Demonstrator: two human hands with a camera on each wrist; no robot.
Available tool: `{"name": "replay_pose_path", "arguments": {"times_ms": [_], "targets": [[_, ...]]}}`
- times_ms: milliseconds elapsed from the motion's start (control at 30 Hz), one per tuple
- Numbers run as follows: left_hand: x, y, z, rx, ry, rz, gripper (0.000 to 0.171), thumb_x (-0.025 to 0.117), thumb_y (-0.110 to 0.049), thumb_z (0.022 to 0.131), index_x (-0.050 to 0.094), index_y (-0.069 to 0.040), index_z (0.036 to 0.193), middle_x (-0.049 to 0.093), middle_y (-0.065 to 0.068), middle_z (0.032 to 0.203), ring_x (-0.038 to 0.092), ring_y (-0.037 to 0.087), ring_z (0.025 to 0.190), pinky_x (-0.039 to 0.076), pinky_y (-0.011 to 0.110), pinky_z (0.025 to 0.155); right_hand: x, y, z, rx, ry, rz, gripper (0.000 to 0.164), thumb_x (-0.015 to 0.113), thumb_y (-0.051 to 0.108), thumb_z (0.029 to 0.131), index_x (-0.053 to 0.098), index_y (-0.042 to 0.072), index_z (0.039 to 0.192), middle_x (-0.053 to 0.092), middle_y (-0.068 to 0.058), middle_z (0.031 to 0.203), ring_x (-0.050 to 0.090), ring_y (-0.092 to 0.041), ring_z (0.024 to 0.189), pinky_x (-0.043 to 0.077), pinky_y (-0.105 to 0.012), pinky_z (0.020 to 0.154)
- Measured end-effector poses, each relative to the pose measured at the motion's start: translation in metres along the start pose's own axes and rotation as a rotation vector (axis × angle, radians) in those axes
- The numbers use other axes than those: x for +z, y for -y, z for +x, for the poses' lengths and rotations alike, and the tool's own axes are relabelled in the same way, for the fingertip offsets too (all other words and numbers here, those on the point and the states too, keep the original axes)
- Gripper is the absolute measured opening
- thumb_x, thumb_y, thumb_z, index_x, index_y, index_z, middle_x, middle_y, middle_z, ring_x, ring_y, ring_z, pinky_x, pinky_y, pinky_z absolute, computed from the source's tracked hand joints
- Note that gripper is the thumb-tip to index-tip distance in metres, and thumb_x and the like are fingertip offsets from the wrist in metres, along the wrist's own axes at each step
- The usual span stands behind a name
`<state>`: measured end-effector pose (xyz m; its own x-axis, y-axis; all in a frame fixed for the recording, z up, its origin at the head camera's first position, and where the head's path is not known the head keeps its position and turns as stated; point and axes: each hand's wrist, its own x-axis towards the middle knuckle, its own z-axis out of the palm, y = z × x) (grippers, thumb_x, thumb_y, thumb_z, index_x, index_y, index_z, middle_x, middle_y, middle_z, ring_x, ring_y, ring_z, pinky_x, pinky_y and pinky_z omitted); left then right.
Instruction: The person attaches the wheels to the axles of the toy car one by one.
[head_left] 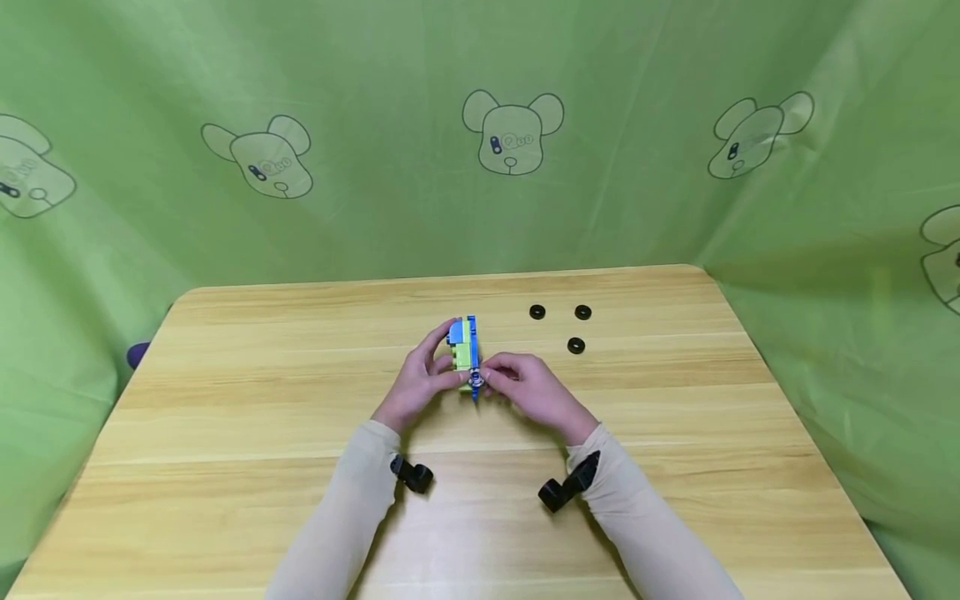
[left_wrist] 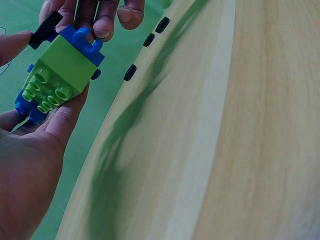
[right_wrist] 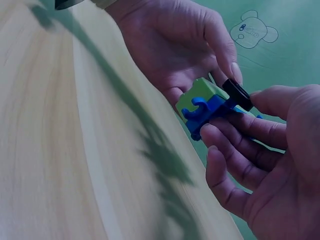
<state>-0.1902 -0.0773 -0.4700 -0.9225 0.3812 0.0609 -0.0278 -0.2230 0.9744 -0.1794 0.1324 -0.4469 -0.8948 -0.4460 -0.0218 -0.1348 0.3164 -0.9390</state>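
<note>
1. Closest to the head cam: two beige fabric sleeves point(head_left: 651, 533), each with a small black wrist camera point(head_left: 415, 476) strapped on near the cuff.
2. The main thing is a lime green and blue plastic toy-brick build point(left_wrist: 70, 65), held up over the counter between both hands. Round green studs show on one side, and there's a blue hook-like piece at the end nearest the person.
3. A black ring-shaped wheel point(right_wrist: 237, 94) sits against the blue part of the build, a thumb at each side of it.
4. Left hand point(head_left: 417, 382): curled round the green side and holding the build, its thumb touching the wheel.
5. Right hand point(head_left: 534, 388): narrow grip, thumb on the wheel, other fingers bent by the blue side.
6. Three loose black ring-shaped wheels point(head_left: 576, 345) lie flat past the right hand, near each other but not touching.
7. All of that's over a light wood-grain counter point(head_left: 225, 417) with rounded far corners.
8. Round the back and sides hangs a green curtain point(head_left: 405, 208) with outlined bear heads printed on it.
9. Some purple thing point(head_left: 137, 356) pokes out past the counter's left edge, can't tell what.
</note>
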Motion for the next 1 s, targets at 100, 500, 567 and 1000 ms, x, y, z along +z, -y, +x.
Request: {"name": "replay_pose_path", "arguments": {"times_ms": [100, 500, 567, 1000], "targets": [[0.0009, -0.0005, -0.0005, 0.01, 0.007, -0.033, 0.088, 0.064, 0.014, 0.082, 0.026, -0.014, 0.156, 0.028, 0.013, 0.155, 0.053, 0.043, 0.12, 0.051, 0.035, 0.094, 0.0004, 0.0009, -0.0001, 0.009, 0.017, 0.064, 0.024, 0.057, 0.013, 0.1, 0.064, -0.006, 0.113, 0.068, -0.018, 0.093, 0.064, -0.041, 0.086, 0.056, -0.05, 0.076], [0.0011, -0.0028, -0.0003, -0.002, 0.02, -0.075, 0.089, 0.064, 0.014, 0.082, 0.028, -0.019, 0.156, 0.032, 0.011, 0.153, 0.055, 0.035, 0.12, 0.051, 0.036, 0.095, 0.0046, -0.0009, 0.0018, -0.005, 0.017, 0.241, 0.022, 0.058, 0.005, 0.098, 0.06, -0.013, 0.11, 0.067, -0.02, 0.089, 0.064, -0.041, 0.081, 0.059, -0.044, 0.073], [0.0008, -0.0034, -0.0006, -0.007, 0.021, -0.07, 0.089, 0.065, 0.014, 0.082, 0.028, -0.02, 0.155, 0.037, 0.014, 0.149, 0.056, 0.035, 0.119, 0.05, 0.036, 0.095, 0.0052, -0.0015, 0.0027, -0.018, 0.012, 0.226, 0.021, 0.058, 0.005, 0.098, 0.061, -0.013, 0.109, 0.067, -0.02, 0.088, 0.063, -0.043, 0.08, 0.059, -0.042, 0.07], [0.0041, -0.0021, 0.0008, -0.008, 0.039, -0.07, 0.088, 0.064, 0.015, 0.084, 0.025, -0.017, 0.156, 0.035, 0.015, 0.15, 0.057, 0.034, 0.117, 0.052, 0.036, 0.093, 0.0039, -0.0035, 0.0026, 0.009, -0.014, 0.325, 0.019, 0.058, 0.0, 0.096, 0.059, -0.015, 0.108, 0.066, -0.021, 0.087, 0.065, -0.028, 0.074, 0.059, -0.041, 0.069]]}}
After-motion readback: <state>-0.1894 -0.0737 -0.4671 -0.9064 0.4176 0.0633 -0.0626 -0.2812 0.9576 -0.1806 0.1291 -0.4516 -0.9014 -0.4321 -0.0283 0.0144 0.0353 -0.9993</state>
